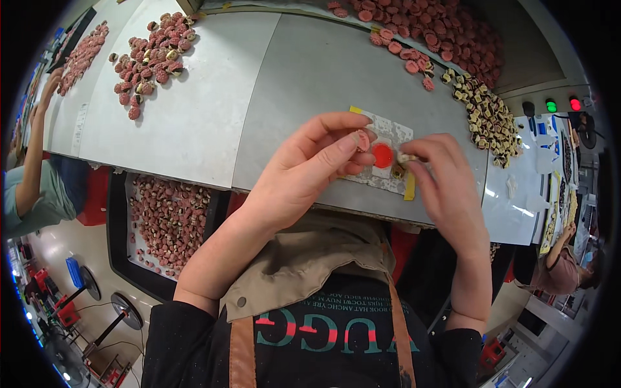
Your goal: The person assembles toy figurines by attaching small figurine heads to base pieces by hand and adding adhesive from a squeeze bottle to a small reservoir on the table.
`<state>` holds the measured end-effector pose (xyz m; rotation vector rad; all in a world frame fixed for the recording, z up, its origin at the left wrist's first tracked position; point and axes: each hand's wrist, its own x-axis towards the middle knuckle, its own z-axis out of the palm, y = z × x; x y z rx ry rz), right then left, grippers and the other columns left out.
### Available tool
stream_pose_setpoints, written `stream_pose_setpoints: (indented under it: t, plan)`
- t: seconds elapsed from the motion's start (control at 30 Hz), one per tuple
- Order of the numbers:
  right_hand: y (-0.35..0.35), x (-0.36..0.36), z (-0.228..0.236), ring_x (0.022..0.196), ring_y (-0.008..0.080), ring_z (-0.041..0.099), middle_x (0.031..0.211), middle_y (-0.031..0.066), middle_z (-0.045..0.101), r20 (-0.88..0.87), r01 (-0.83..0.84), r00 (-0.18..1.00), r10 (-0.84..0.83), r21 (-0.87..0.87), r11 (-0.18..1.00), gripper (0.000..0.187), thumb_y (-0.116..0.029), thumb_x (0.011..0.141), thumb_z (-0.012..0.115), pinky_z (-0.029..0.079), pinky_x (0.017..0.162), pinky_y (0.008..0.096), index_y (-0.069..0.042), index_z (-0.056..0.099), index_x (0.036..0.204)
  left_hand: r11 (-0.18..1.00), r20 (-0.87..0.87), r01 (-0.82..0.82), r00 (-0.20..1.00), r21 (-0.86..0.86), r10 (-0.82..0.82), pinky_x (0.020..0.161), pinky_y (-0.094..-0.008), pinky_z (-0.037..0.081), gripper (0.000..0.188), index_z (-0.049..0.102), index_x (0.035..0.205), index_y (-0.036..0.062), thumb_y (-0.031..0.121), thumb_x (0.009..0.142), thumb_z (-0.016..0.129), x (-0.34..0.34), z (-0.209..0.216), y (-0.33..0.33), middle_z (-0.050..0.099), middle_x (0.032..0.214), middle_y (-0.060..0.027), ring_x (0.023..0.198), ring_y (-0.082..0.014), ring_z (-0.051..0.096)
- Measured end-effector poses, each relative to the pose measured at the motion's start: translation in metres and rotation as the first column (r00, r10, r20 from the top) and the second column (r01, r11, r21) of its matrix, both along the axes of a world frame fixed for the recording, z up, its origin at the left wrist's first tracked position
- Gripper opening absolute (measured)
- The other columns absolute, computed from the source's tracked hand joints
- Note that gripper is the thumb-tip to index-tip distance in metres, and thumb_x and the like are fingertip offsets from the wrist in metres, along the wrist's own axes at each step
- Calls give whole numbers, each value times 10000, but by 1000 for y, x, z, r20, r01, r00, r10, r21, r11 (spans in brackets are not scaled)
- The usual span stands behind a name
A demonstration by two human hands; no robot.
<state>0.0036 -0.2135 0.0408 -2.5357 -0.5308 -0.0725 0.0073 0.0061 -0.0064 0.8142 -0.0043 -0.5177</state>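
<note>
Pink ridged cap (363,141): it sits in the middle of the frame, pinched between the thumb and fingertips of your left hand (304,165), which curls loosely around it. Your right hand (447,184), just right of the red disc (382,155), has thumb and forefinger brought together on a small pale piece (405,157), partly hidden by the fingertips. Grip the cap lightly, as its ridged rim might deform; turn its face into view, and work low over the speckled plate (391,129).
</note>
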Motion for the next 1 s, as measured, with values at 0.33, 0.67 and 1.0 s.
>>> stream_pose_setpoints:
  t: [0.33,0.67,1.0]
  plan:
    - [17,4,-17,862,300,583,927,110,576,152,-109,980,130,-136,985,206,19,782,660,488,735,393,-24,624,981,998,40,-65,997,17,64,863,-243,452,381,516,1318,25,156,967,588,-3,-2,-1,591,1138,-22,980,-106,573]
    - [10,1,-26,851,204,587,980,96,569,-98,28,995,-7,211,977,161,5,871,611,480,730,297,-16,616,1031,999,-12,-4,1000,-49,4,859,-249,483,326,536,1279,25,178,992,552,-1,-2,1,616,1167,-52,998,-111,595]
    - [36,-4,-22,884,153,553,1083,87,533,17,-46,999,43,530,847,165,-28,925,585,466,782,264,-3,587,1088,999,-28,0,1000,-33,-1,896,-257,496,324,563,1252,20,206,988,569,-1,-3,-2,632,1132,-61,1001,-120,612]
